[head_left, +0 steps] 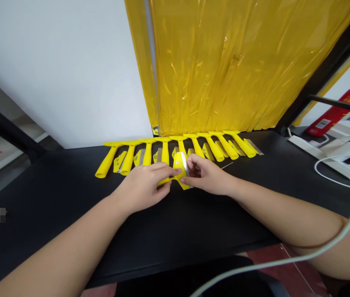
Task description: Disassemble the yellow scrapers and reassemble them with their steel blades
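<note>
Over a matte black tabletop (pixel 181 231), left hand (pixel 140 187) and right hand (pixel 207 175), fingers (pixel 165 166) closed on yellow plastic scraper (pixel 178 167).

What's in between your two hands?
In the head view, a yellow scraper with a silver blade sits between the left hand and the right hand.

Looking forward and down from the person's head, aiming toward the far edge of a black tabletop (pixel 181 235). Hanging close above the left hand (pixel 140 187) and right hand (pixel 207 175), centring a yellow scraper (pixel 178 165) between them. Taking in yellow plastic sheeting (pixel 212 66) at far centre, a white wall (pixel 63 70) at far left, and a white power strip (pixel 326 152) at right, with forearms (pixel 63 255) entering from the near corners.
</note>
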`<state>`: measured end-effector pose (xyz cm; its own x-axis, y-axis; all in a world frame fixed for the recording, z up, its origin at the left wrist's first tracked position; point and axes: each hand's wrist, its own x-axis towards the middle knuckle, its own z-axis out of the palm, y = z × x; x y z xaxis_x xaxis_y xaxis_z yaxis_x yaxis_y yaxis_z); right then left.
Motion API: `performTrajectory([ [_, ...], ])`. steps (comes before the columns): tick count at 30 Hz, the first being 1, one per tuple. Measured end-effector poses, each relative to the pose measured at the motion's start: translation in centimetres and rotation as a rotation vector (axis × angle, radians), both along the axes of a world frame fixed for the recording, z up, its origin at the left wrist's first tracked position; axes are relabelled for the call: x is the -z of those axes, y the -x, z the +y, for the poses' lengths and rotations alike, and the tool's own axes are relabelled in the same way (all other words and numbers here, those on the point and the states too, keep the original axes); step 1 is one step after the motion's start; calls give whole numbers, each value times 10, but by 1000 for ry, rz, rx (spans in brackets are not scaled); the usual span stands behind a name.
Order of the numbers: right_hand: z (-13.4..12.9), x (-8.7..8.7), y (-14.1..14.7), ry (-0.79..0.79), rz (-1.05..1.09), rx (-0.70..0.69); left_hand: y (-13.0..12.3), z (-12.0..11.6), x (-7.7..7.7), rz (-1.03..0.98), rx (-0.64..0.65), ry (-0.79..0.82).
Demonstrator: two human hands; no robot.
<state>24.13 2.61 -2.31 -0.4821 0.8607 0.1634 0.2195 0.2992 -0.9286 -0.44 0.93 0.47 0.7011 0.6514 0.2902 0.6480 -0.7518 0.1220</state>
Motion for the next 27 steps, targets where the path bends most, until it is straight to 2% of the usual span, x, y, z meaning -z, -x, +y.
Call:
performTrajectory([
  [8,3,7,4,250,132,-64,-3,-1,1,-42,-2,-11],
  [13,6,1,1,248,232,-100,-3,-2,-2,-46,14,3],
  [17,10,-4,-3,307,221,-74,-2,-2,-1,-38,91,16],
  [22,11,-6,-5,363,233,-52,-1,-2,1,-72,144,-75],
  [27,8,-10,-5,386,242,-53,-2,-5,-2,-44,185,-77],
])
